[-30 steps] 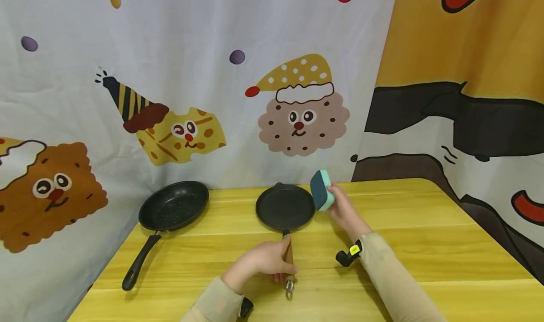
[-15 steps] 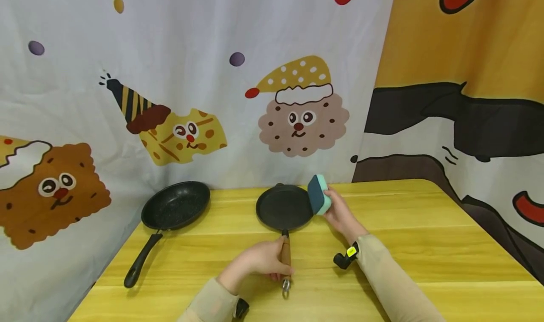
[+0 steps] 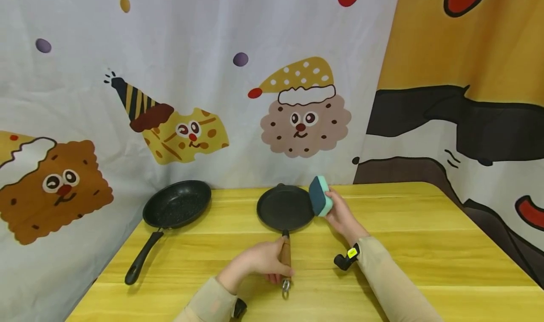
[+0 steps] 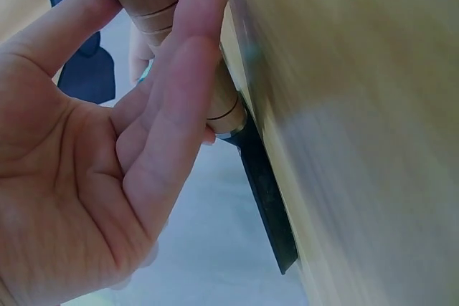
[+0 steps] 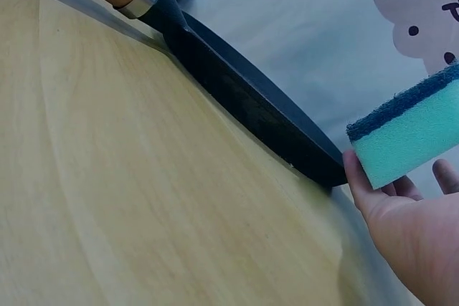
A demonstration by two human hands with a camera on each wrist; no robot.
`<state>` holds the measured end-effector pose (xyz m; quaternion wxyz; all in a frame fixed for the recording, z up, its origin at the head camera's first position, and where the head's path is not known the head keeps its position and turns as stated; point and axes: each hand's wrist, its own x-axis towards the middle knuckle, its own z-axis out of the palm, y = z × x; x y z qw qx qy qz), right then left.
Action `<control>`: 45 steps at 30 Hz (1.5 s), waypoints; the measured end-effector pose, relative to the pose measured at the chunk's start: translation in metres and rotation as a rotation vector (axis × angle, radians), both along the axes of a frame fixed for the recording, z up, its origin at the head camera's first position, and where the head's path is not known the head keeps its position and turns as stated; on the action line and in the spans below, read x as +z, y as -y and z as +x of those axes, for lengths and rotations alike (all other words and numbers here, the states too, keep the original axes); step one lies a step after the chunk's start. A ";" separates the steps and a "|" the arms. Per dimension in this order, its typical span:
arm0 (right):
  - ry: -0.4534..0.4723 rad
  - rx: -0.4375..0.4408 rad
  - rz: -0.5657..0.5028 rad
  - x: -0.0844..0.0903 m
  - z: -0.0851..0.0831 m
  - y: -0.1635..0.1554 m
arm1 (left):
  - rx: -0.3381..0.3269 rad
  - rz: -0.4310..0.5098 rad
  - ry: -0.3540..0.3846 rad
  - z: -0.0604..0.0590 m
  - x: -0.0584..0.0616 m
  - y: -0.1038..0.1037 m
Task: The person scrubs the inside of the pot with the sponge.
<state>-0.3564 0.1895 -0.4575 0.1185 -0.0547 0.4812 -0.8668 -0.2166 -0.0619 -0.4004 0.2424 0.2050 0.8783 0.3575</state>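
Note:
A flat black pan (image 3: 284, 208) with a wooden handle (image 3: 286, 253) lies in the middle of the table. My left hand (image 3: 263, 258) holds that handle between thumb and fingers; the left wrist view shows the fingers (image 4: 176, 112) bent along the wood. In my right hand (image 3: 342, 218) is a sponge (image 5: 412, 130), teal foam with a dark blue scouring layer. It stands tilted at the pan's right rim, dark side facing the pan. Whether the sponge touches the rim I cannot tell.
A deeper black frying pan (image 3: 176, 205) sits tilted at the back left, its black handle (image 3: 143, 258) pointing toward the front. Behind the wooden table (image 3: 425, 246) hangs a curtain (image 3: 204, 38) printed with cartoon figures.
The right hand has brought the sponge slightly down and left, closer to the pan's rim. The pan handle has shifted a little left with the left hand still holding it.

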 end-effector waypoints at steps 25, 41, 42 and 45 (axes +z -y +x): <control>0.060 -0.009 -0.092 0.005 0.007 -0.025 | -0.062 -0.050 -0.047 0.006 0.003 -0.024; 0.071 -0.053 -0.140 0.003 0.017 -0.101 | -0.110 -0.030 -0.048 -0.002 -0.002 -0.088; 0.084 -0.059 -0.160 0.003 0.017 -0.106 | -0.103 -0.011 -0.042 -0.003 -0.003 -0.092; 0.120 -0.090 -0.218 0.005 0.017 -0.116 | -0.077 0.050 -0.025 -0.005 -0.007 -0.102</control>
